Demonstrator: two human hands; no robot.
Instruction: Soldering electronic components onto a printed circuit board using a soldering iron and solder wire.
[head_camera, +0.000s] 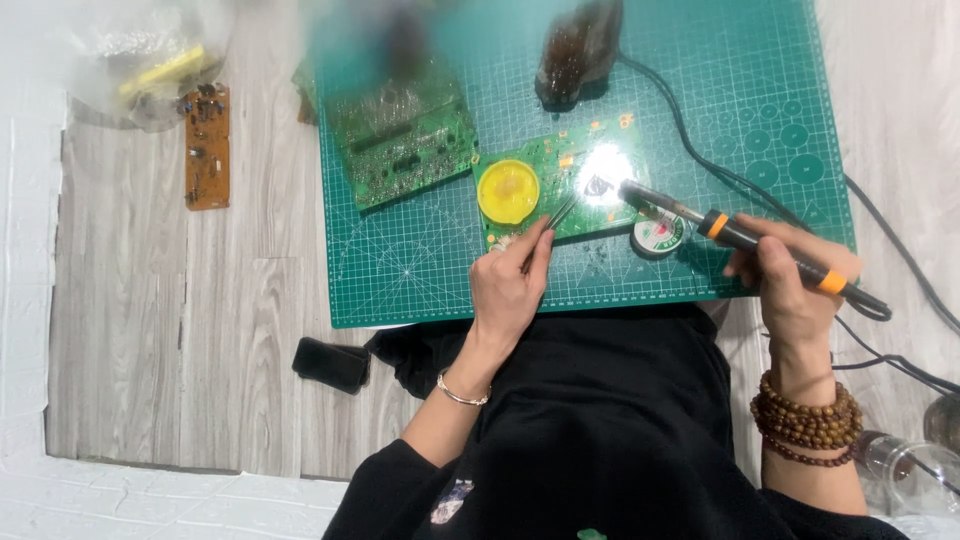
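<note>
My left hand (510, 285) grips thin metal tweezers (556, 217), their tips resting on a green circuit board (560, 165) that lies on the green cutting mat (420, 270). My right hand (790, 280) holds a black soldering iron with orange bands (740, 236). Its metal tip points left at a brightly lit spot on the same board. A round yellow tin (508, 191) sits at the board's left end. A small round tin (658, 235) lies just under the iron's shaft.
A larger green circuit board (405, 145) lies on the mat's upper left. A brown board (207, 147) rests on the wooden floor at left, near a clear plastic bag (140, 50). A dark stand (578, 52) sits at the mat's top. A black phone (331, 364) lies below the mat.
</note>
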